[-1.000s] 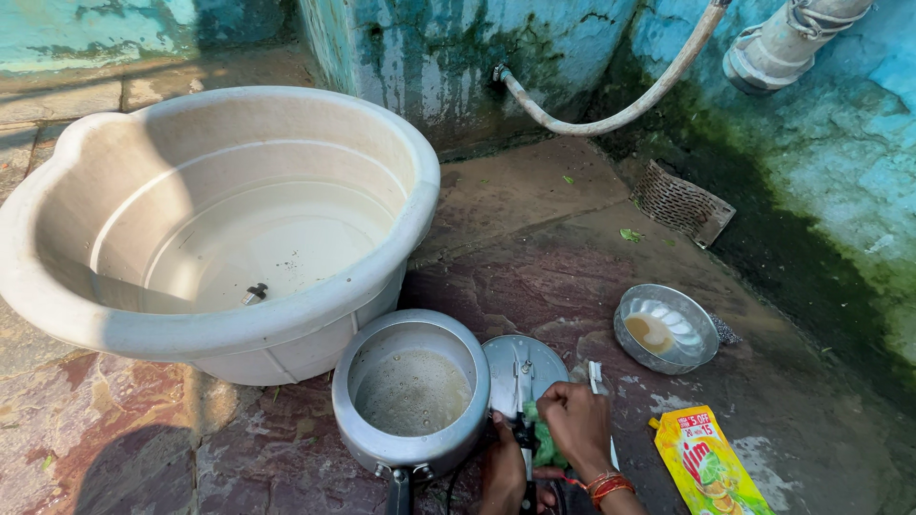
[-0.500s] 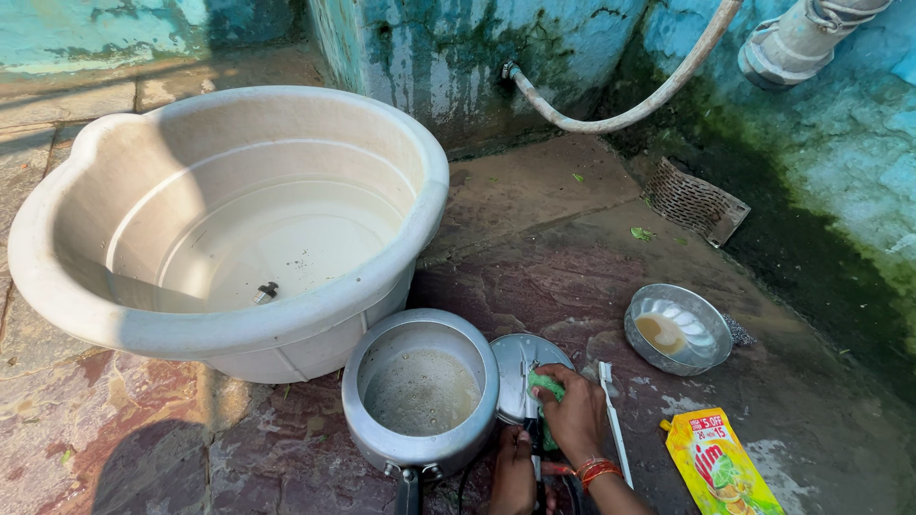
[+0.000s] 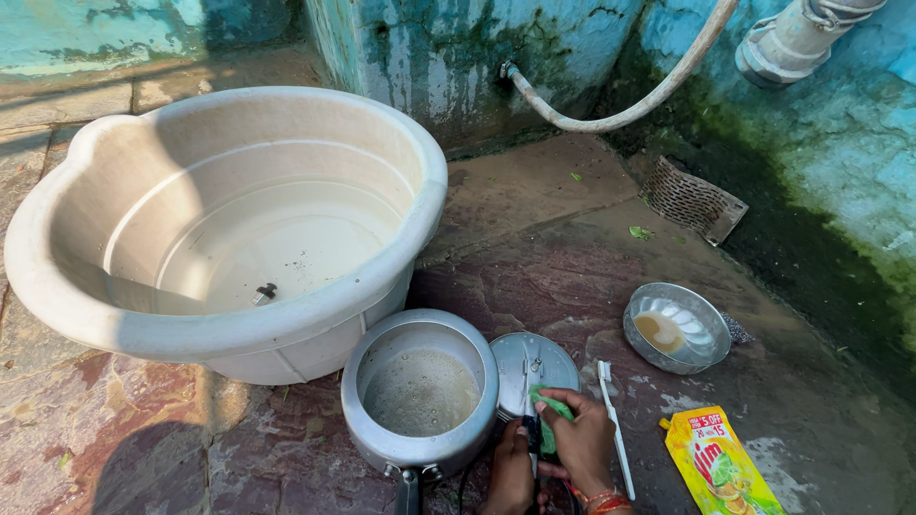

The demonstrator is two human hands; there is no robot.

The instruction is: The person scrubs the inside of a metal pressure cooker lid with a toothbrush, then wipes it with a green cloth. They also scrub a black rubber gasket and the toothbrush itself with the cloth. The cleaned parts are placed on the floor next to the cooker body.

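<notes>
Your right hand (image 3: 582, 443) presses a green scrub pad (image 3: 551, 412) onto the pressure-cooker lid (image 3: 534, 367), which lies flat on the stone floor just right of the open cooker pot (image 3: 420, 396). The fingers (image 3: 558, 420) are curled and pinching the pad. Your left hand (image 3: 510, 467) sits just below the lid, closed around what looks like the lid's dark handle, though the frame edge cuts it off and the grip is hard to read.

Judge the lid as stiff metal, fairly light, and likely slick with soap and water; the handle is the sure place to hold it, not the wet rim. The pad is soft and will squash under pressure.

The pot holds foamy water, so it would be heavier and could slop. Its own handle runs out of frame. A white toothbrush (image 3: 615, 429) lies just right of the lid, partly behind your right hand. Further right of the lid sit a small steel bowl (image 3: 677, 329) and a yellow soap pouch (image 3: 716, 463). The big tub (image 3: 229, 224) stands above the pot; a small dark thing in its water is too small to name.
</notes>
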